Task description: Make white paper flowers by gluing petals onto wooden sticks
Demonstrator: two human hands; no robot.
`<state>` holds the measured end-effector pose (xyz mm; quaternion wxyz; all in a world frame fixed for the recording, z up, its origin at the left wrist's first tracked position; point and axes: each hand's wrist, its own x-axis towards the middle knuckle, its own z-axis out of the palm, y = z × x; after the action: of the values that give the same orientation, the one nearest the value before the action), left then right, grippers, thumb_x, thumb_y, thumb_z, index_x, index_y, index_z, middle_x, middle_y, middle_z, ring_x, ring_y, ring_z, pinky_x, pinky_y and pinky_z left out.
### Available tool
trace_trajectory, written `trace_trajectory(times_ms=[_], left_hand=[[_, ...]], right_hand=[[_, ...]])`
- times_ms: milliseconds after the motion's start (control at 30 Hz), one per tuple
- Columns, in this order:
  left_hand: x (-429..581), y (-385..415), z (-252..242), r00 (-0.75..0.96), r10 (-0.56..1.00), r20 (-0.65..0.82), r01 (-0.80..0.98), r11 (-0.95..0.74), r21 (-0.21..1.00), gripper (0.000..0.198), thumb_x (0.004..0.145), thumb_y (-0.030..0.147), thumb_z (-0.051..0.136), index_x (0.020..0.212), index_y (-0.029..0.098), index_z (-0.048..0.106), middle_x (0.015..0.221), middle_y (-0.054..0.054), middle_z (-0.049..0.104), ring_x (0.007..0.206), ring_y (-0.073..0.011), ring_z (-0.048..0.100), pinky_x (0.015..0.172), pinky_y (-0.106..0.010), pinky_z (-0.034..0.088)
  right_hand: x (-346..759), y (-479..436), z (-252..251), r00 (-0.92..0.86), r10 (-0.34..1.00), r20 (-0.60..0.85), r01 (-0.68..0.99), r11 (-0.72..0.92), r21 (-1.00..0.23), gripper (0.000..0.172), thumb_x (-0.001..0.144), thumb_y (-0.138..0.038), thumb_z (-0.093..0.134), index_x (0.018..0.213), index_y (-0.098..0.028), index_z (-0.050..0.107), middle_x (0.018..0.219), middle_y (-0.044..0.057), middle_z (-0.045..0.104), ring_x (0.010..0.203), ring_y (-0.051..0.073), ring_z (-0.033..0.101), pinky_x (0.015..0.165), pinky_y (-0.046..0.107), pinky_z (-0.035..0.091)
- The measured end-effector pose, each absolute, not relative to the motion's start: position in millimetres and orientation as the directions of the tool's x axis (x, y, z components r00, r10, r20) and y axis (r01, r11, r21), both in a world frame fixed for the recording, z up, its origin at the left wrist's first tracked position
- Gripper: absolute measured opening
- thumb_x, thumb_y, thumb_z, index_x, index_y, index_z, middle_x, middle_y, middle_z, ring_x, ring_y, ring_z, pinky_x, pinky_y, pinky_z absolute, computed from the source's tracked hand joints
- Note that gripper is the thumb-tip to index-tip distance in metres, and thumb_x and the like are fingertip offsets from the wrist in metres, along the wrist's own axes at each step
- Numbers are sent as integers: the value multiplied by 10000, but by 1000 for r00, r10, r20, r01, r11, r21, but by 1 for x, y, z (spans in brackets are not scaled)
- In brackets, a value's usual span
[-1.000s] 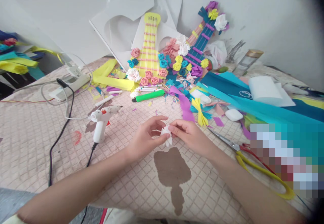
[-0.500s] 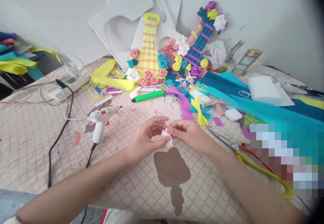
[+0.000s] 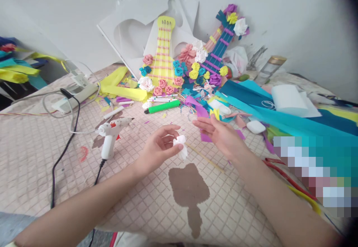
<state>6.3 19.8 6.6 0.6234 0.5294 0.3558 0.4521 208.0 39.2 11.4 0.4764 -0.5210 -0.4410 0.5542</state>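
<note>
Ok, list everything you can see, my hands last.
Guitars: three, yellow, blue, pink, back
Flowers: many, mixed, on guitars
Boards: several, white, back
Paper sheets: several, blue and yellow, both sides
Roll: one, white, back right
Jar: one, gold-lidded, back right
Scissors: count unclear, red and yellow handles, right
Marker: one, green, centre back
Scraps: many, mixed, centre back
Glue gun: one, white, left
Power strip: one, white, far left
Stick: one, tan, centre
Paper piece: one, white, centre
Left hand: one, pinching the paper piece, centre
Right hand: one, open, right of centre
</note>
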Motion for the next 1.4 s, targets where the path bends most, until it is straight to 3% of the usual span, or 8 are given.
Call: trace_trajectory(times_ms=[100, 267, 333, 433, 600, 833, 1133, 1400], left_hand=[[6, 20, 5, 341, 939, 38, -172, 23, 985, 319, 689, 172, 710, 979, 198, 581, 880, 2, 521, 758, -90, 519, 632, -194, 455], [5, 21, 4, 344, 938, 40, -167, 19, 986, 325, 693, 175, 708, 988, 198, 574, 896, -1, 518, 775, -94, 522, 643, -198, 460], [5, 21, 4, 344, 938, 39, -165, 19, 986, 319, 694, 176, 709, 982, 195, 574, 887, -1, 523, 779, -95, 526, 655, -201, 463], [5, 21, 5, 356, 934, 28, -174, 36, 984, 340, 694, 176, 711, 1001, 197, 568, 845, 8, 528, 760, -90, 536, 654, -199, 464], [6, 21, 6, 349, 937, 21, -187, 48, 981, 364, 678, 184, 726, 1008, 196, 573, 828, 4, 558, 775, -107, 563, 672, -218, 482], [5, 23, 4, 343, 936, 77, -282, 25, 959, 398, 642, 162, 758, 1004, 184, 596, 824, -5, 618, 750, -113, 598, 637, -208, 508], [4, 21, 7, 311, 935, 170, -317, -66, 946, 389, 577, 168, 806, 926, 176, 636, 746, 4, 651, 699, -114, 621, 631, -203, 516], [3, 24, 4, 229, 965, 125, -308, -50, 950, 367, 602, 175, 791, 945, 200, 662, 821, -9, 682, 746, -117, 627, 650, -204, 520]], right_hand=[[209, 40, 15, -66, 976, -206, -158, -215, -964, 322, 854, -455, 478, 939, -203, 660, 1133, 105, 651, 1131, 226, 555, 900, 368, 458], [207, 38, 12, 2, 977, -213, -185, -209, -960, 249, 668, -208, 706, 914, -192, 670, 1052, 75, 686, 972, 200, 641, 825, 327, 515], [207, 37, 10, 75, 983, -165, -56, -161, -985, 268, 646, -242, 728, 899, -173, 675, 865, 70, 720, 722, 177, 675, 646, 308, 543], [209, 37, 10, 141, 990, -24, 176, -48, -983, 281, 732, -381, 649, 878, -143, 681, 539, 15, 637, 376, 100, 505, 404, 259, 426], [211, 36, 7, -52, 990, 128, 429, 138, -893, 278, 778, -359, 583, 986, -188, 650, 815, 50, 692, 693, 156, 619, 614, 297, 481], [205, 27, -3, -274, 956, -110, 797, 161, -583, 165, 713, -337, 642, 676, -181, 600, 590, -1, 599, 524, 123, 508, 481, 246, 297], [206, 29, -3, -290, 955, -59, 800, 208, -563, 135, 813, -230, 495, 709, -177, 562, 686, 27, 624, 624, 152, 540, 550, 264, 322], [202, 24, 12, -129, 965, 226, 463, 261, -847, 193, 879, -315, 456, 1002, -195, 543, 808, 25, 608, 656, 129, 565, 634, 279, 457]])
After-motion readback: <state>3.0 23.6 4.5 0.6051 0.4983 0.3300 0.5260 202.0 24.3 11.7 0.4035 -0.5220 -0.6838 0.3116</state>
